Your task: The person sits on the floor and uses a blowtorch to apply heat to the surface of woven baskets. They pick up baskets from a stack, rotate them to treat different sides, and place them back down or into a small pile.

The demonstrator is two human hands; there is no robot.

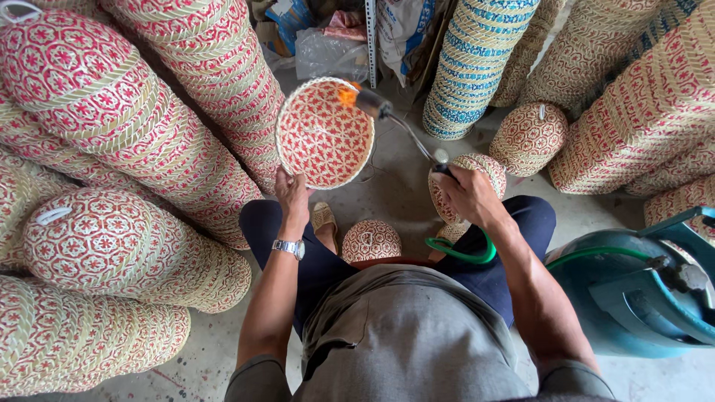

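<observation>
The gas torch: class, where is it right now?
In the head view, the gas torch is right of centre, held in the right hand, its flame at the rim of the woven basket.

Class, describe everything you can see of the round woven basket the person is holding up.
The woven basket is a shallow round bowl, plaited from what looks like straw or bamboo, red star patterns on cream with a pale braided rim. It is tilted so its hollow inside faces the camera. The left hand pinches its lower rim. The gas torch in the right hand plays an orange flame at its upper right edge.
</observation>
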